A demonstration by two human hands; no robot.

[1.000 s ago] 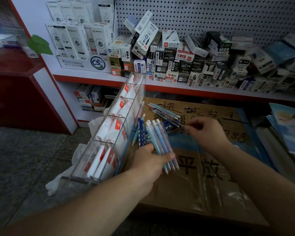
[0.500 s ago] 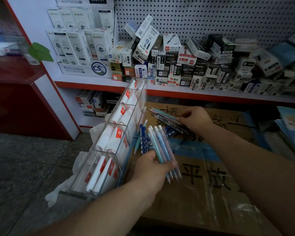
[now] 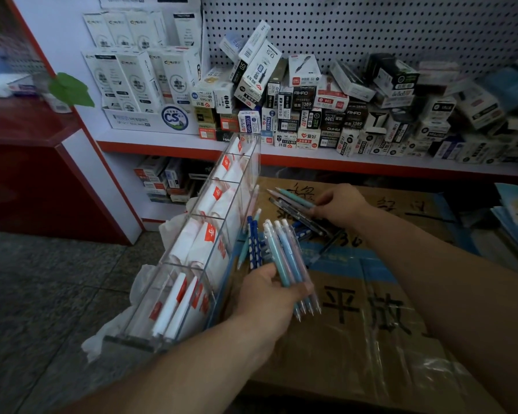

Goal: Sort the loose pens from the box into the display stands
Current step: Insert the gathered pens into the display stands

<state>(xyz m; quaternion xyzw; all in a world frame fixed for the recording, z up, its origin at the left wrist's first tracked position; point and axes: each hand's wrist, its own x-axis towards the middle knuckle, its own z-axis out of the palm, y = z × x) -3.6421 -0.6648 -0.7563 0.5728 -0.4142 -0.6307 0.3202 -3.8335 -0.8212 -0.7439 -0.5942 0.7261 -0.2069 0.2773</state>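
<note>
Nearest you, your left hand point(image 3: 269, 289) has its grip closed around a fan of pastel pens point(image 3: 284, 258), tips toward you. The clear display stand point(image 3: 192, 264) lies just left of them, running away from you. Farther off, your right hand point(image 3: 340, 204) pinches more pens point(image 3: 290, 201), their long axes pointing left toward the stand's far compartments.

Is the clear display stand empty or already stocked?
Stocked: the clear display stand has white packages with red labels in its visible compartments.
</note>
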